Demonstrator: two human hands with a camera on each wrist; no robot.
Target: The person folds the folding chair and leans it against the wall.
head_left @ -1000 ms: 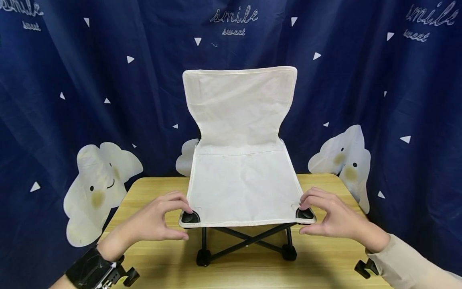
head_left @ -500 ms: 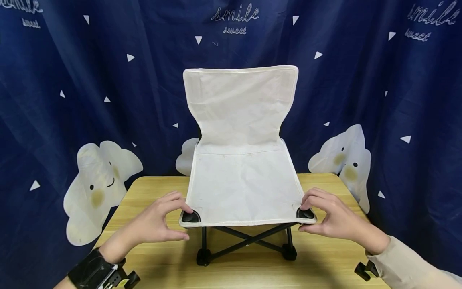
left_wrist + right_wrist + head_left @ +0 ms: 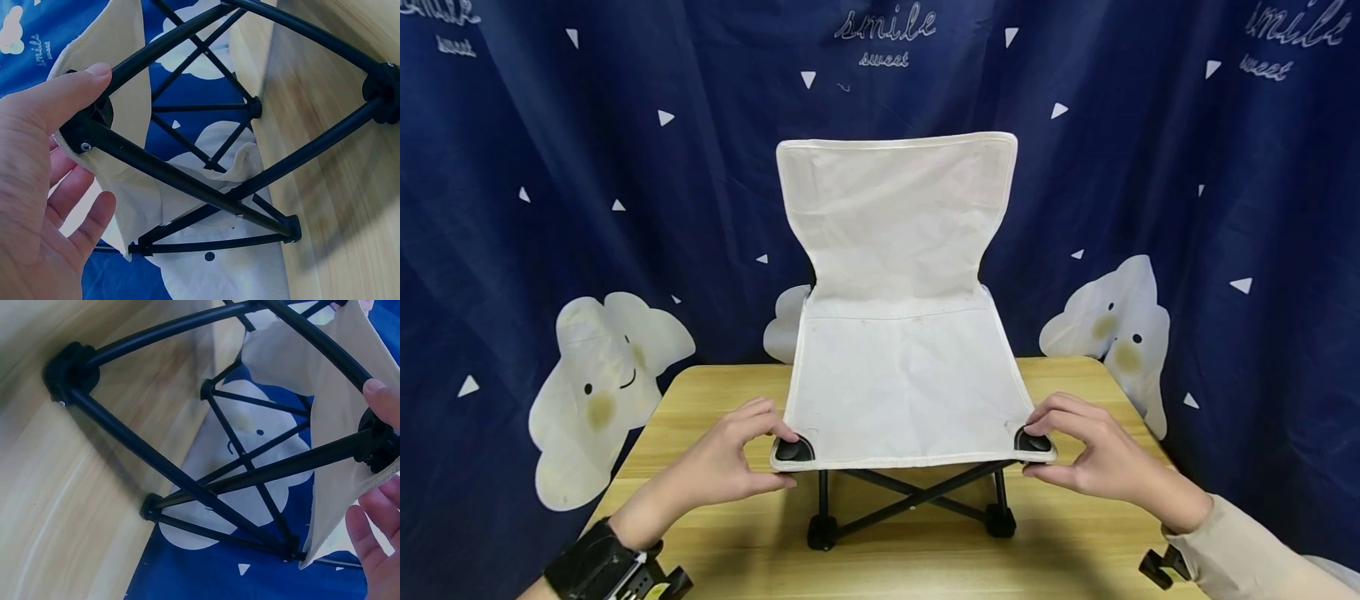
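Observation:
A small folding chair (image 3: 910, 375) with white fabric seat and backrest stands unfolded on the wooden table, its backrest to the rear. Crossed black tubes (image 3: 169, 169) and black feet make up its frame. At the seat's front left corner, my left hand (image 3: 730, 454) has its fingers on the black corner patch (image 3: 794, 448) and its thumb underneath, by the tube joint. My right hand (image 3: 1093, 454) grips the front right corner patch (image 3: 1034, 440) likewise, its thumb (image 3: 382, 400) by the joint below. The upper fingers lie partly behind the fabric in both wrist views.
The light wooden table (image 3: 715, 550) carries the chair. Behind it hangs a dark blue curtain (image 3: 700, 200) with white clouds, triangles and lettering. A black strap with a mount (image 3: 617, 567) is on the left wrist; a beige sleeve (image 3: 1247, 542) covers the right forearm.
Both thumbs have come up slightly toward the underside of the seat corners. The chair stays in place, and the fingers remain on its corner patches.

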